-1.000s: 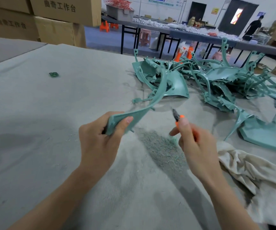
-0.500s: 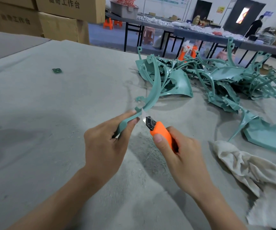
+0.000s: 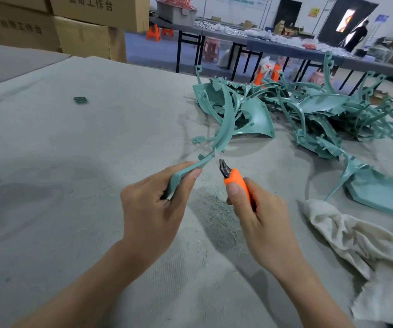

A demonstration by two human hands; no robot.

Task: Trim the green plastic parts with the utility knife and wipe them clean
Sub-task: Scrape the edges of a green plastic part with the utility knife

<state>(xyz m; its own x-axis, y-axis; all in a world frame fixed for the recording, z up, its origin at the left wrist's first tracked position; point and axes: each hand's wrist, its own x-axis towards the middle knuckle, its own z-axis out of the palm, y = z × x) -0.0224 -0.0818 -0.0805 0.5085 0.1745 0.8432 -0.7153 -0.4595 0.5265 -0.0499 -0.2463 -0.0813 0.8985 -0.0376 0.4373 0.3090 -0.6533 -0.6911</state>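
My left hand (image 3: 151, 207) grips the lower end of a long curved green plastic part (image 3: 223, 136), which arcs up and away over the table. My right hand (image 3: 259, 221) holds an orange utility knife (image 3: 236, 183), thumb on top of the handle. Its blade tip sits against the part's edge just beyond my left thumb. A pale cloth (image 3: 361, 254) lies crumpled at the right.
A tangled pile of green parts (image 3: 313, 114) covers the far right of the grey felt table (image 3: 60, 174). Fine shavings (image 3: 216, 216) lie under my hands. A small green scrap (image 3: 80, 99) sits far left. Cardboard boxes (image 3: 81, 27) stand behind.
My right hand turned the knife over and brought the blade up to the part's edge. My left hand rotated the part more upright. Over the last half second little moved.
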